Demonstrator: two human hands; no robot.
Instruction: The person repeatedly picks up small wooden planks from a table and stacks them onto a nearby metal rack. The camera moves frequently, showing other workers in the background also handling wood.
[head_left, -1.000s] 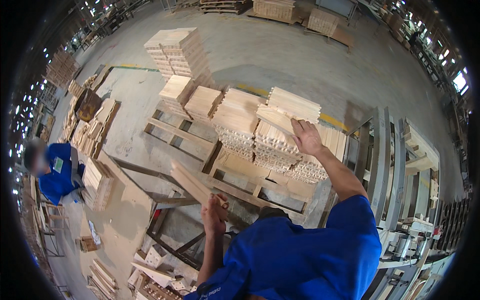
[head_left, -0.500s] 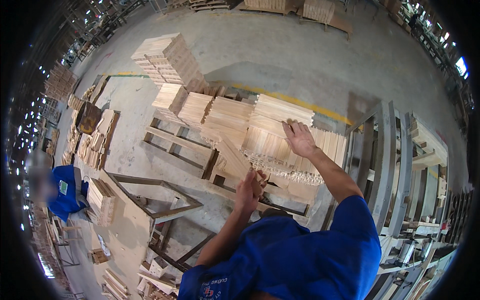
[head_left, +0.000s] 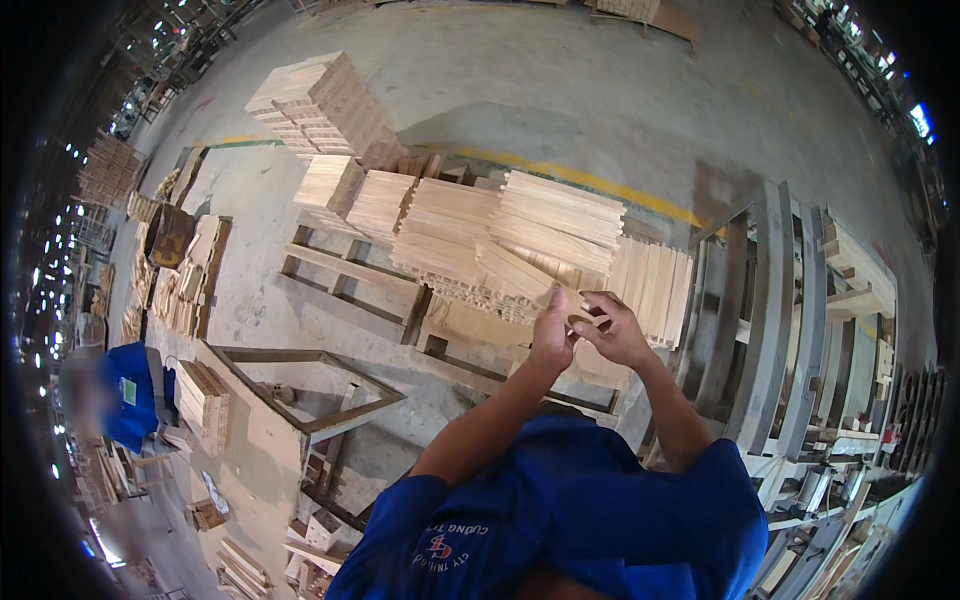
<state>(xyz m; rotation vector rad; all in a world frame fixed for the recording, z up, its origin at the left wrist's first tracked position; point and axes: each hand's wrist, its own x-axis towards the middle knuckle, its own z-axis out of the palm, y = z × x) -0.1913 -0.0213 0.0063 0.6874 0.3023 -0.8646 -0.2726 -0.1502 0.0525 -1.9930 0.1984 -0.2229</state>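
- At the far left of the frame, we note a co-worker in a blue shirt (head_left: 131,395), positioned beside the counter.
- At the left, we locate a brown bin (head_left: 170,238), with loose wood pieces (head_left: 186,290) heaped around it.
- At the lower left, we identify the tan counter (head_left: 255,470); a stack of boards (head_left: 203,405) stands on its upper part.
- Left of centre, we see an angular metal frame (head_left: 357,413) adjoining the counter. Above it, in the upper left, stands the tall stack (head_left: 315,105) of wooden pieces.
- Just right of these, we observe a wooden pallet (head_left: 350,275) beneath a row of lower stacks (head_left: 450,225).
- At the centre, we find the wooden slat (head_left: 515,268), slanting from upper left to lower right against the stacks behind it. We cannot tell whether it touches them.
- At its lower end, we see the left hand (head_left: 553,335) with its grip clasped around the slat.
- Immediately to the right, we place the right hand (head_left: 615,332), fingers bent, at the same end. We cannot tell whether its grip is closed on the wood.
- Right of centre, we note a further stack (head_left: 655,285) of slats; beyond it stands a grey metal rack (head_left: 765,340).
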